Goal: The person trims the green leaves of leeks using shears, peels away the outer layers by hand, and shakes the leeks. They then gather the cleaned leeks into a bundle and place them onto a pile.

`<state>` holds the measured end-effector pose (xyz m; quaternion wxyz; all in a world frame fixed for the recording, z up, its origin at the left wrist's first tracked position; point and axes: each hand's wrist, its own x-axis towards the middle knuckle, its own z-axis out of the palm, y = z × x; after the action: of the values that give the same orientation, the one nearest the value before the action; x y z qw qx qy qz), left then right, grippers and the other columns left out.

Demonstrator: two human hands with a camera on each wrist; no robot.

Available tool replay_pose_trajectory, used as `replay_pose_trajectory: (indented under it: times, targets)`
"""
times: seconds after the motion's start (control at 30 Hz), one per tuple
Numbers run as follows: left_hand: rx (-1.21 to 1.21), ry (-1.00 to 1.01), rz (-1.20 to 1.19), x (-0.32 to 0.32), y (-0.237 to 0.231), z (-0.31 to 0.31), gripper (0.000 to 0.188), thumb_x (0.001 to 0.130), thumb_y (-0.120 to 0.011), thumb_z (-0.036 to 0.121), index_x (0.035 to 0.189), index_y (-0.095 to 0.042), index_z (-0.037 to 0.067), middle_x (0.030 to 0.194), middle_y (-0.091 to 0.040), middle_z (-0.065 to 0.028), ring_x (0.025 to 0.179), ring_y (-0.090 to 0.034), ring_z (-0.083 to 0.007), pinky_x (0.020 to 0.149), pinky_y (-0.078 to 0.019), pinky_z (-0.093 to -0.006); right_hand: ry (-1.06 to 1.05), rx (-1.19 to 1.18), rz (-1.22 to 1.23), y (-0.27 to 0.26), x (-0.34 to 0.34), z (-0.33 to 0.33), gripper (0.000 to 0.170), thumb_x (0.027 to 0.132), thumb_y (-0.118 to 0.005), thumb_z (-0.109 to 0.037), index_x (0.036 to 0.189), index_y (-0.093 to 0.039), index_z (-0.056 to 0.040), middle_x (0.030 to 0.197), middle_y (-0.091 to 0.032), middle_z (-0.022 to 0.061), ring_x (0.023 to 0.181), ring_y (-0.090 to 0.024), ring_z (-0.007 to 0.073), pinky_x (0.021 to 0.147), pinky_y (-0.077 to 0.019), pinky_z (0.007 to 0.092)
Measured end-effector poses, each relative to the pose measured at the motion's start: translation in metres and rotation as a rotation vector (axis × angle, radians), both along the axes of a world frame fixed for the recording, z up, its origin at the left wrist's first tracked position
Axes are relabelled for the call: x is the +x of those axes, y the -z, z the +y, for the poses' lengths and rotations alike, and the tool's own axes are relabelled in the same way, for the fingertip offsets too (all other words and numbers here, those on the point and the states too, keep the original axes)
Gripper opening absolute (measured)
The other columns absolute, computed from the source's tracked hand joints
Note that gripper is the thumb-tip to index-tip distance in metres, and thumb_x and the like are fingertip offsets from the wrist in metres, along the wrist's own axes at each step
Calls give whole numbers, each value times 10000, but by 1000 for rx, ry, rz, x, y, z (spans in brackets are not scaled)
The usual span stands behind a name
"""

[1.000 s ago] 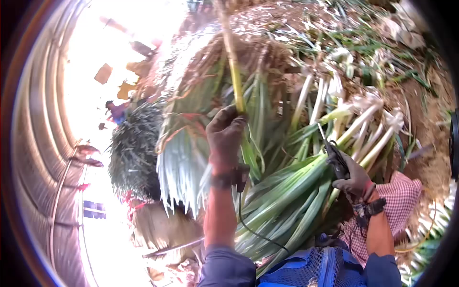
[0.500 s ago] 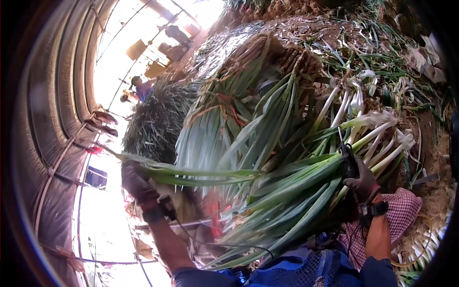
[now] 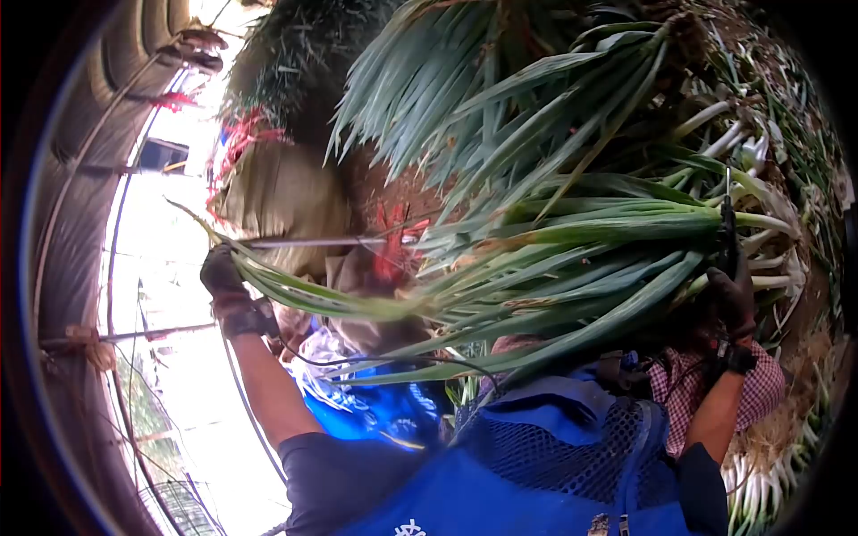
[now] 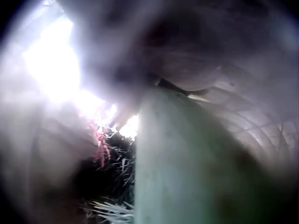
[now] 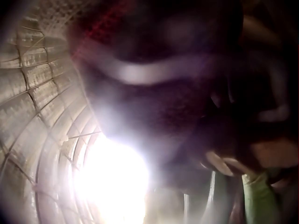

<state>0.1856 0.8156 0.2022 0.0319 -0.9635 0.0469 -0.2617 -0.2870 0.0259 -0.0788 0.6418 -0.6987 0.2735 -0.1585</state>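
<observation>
At the far left of the head view, my gloved left hand grips the narrow end of a green onion's long leaves. Those leaves stretch right, toward a thick heap of green onions in front of my body. The left wrist view shows a broad pale green leaf close up beside the dark glove. My gloved right hand holds a black-handled tool with a thin straight metal tip pointing away from me. It is over the heap near the white stems; in the right wrist view the glove is dark and blurred.
More bundled green onions lie ahead, with a tan sack and red ties to their left. Blue sheeting lies low on the left. A curved tarp wall borders the left side. White-stemmed onions lie at lower right.
The left hand swung from an upright stalk in the middle out to the far left, now holding leaves stretched sideways. The head view turned down and left. The right hand kept the tool over the heap.
</observation>
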Motion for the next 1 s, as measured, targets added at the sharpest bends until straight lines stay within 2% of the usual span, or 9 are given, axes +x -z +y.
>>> replay_pose_trajectory:
  times: [0.03,0.1,0.23,0.37,0.43,0.57,0.6,0.83,1.0]
  targets:
    - [446,-19,48,-15,12,13,249,999,-534,142,1013,-775,80,951,-767,-159,823,-743,-341,749,-584,-422,-6,55,-64,7,0,-1,854,873,-754,-169,1621,-379,-1,1461,-577,98,1275,-574,224,1119,-453,360]
    - [508,50,90,-31,47,31,212,964,-571,145,1010,-768,83,923,-757,-153,822,-743,-353,726,-588,-441,-22,52,-51,11,0,-3,841,877,-729,-150,1625,-374,2,1497,-555,107,1316,-555,233,1149,-422,363]
    - [-390,-223,255,-64,108,33,226,991,-601,193,938,-768,50,862,-748,-152,801,-744,-322,716,-574,-445,-7,71,-22,22,-9,-10,795,899,-668,-87,1629,-368,8,1546,-522,109,1395,-509,234,1186,-383,357]
    - [412,-143,310,-78,157,121,275,1021,-576,259,902,-781,119,887,-770,-136,842,-747,-330,764,-573,-470,24,88,-22,27,-11,-10,807,926,-686,-116,1647,-344,0,1582,-496,111,1419,-493,245,1193,-377,361]
    - [516,-410,430,-109,158,104,130,959,-664,177,940,-790,200,995,-804,-83,956,-782,-274,798,-612,-412,-6,106,-36,30,-12,-13,808,942,-688,-113,1658,-329,-8,1605,-473,118,1438,-478,250,1201,-370,356]
    - [121,-746,383,-164,201,127,148,977,-654,188,979,-802,177,1033,-810,-120,970,-792,-284,792,-617,-436,-48,136,-91,22,-10,-9,790,959,-644,-62,1671,-304,-20,1640,-432,122,1481,-437,249,1220,-346,353]
    - [531,-741,550,-184,204,113,149,964,-669,195,988,-815,175,1015,-813,-107,967,-794,-286,779,-622,-426,-44,142,-71,25,-12,-11,803,956,-622,-53,1683,-281,-24,1675,-395,122,1520,-400,250,1234,-323,349]
    - [272,-798,686,-283,307,141,196,877,-671,270,863,-838,167,961,-808,-135,926,-783,-340,797,-614,-465,-35,170,-74,31,-13,-16,804,956,-625,-48,1684,-284,-39,1653,-420,111,1477,-442,240,1196,-375,342]
    - [598,-635,715,-319,313,182,124,807,-718,347,742,-768,254,879,-798,-41,874,-772,-215,714,-566,-392,-31,210,-107,22,-11,-9,874,918,-701,-90,1683,-281,-35,1668,-400,116,1499,-423,264,1227,-345,371]
